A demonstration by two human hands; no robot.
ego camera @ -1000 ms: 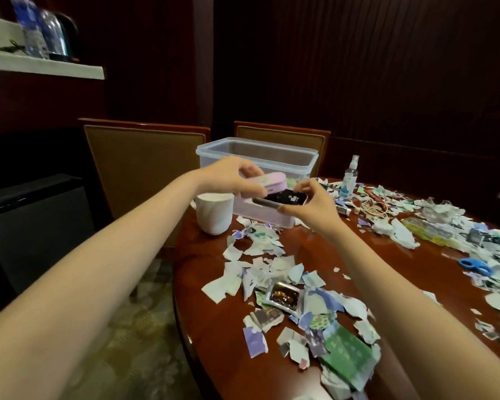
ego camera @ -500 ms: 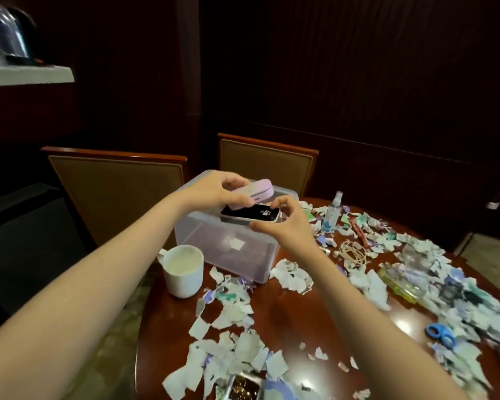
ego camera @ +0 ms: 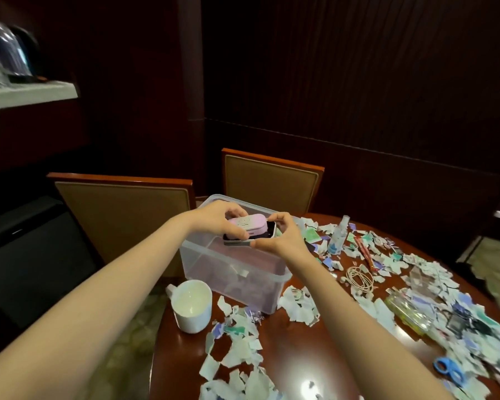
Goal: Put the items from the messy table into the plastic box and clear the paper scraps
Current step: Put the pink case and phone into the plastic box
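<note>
Head view, our left hand (ego camera: 221, 223) gripping case (ego camera: 248, 221), right hand (ego camera: 285, 241) gripping device (ego camera: 271, 228), over box (ego camera: 237, 284) at surface's (ego camera: 300, 356) far edge

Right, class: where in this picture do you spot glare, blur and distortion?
Head view: glare spots on the table at bottom; blur smears the shelf bottles and paper scraps far right; wide-angle stretches the forearms; left hand on the pink case and right hand on the black device look sharper.

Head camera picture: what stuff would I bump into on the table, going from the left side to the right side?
White mug → plastic box → spray bottle → coil of cord → yellow-green case → blue scissors.
</note>
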